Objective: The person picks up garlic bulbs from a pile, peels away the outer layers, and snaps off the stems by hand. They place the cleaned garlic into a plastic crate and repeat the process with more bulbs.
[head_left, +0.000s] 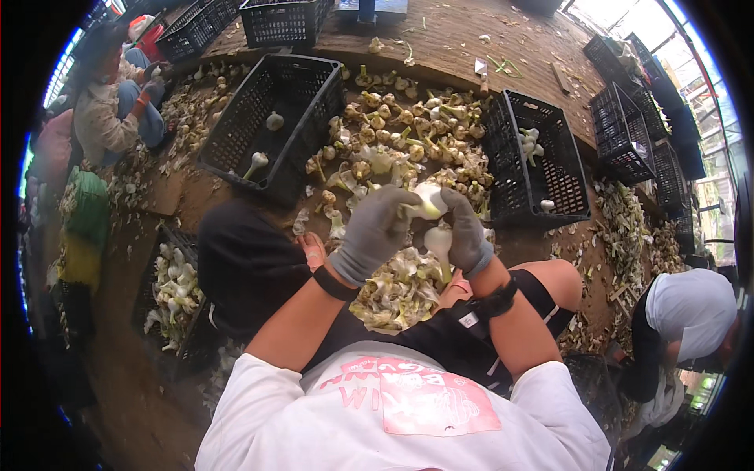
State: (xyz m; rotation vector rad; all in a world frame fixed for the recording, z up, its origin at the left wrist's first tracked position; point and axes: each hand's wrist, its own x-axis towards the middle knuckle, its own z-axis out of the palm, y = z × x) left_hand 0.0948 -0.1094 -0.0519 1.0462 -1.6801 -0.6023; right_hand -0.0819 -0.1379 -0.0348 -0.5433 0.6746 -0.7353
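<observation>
"While both gloved hands were busy, where exactly was the garlic bulb?"

"Between them, out in front of the body. The left hand had a narrow pinch on its tapering neck end, and the right hand met the rounded side with its fingertips, so the grip was closed on it from both sides."

"And the second bulb underneath?"

"Stalk downward, just beside the right palm. Whether the lower fingers had hold of it, I couldn't tell."

"I took the step for cleaning off loose skin. How was it best done?"

"Neck steady in one grip, light thumb work with the other, turning the bulb rather than squeezing it, since too hard a press could have bruised it. Working close to the heap of pale peelings made sense too, as scraps would have stayed together."

"What lay beyond?"

"Rougher, browner bulbs, spread out ahead between two black crates: the left crate and the right crate, each with a few whiter ones inside."
</observation>
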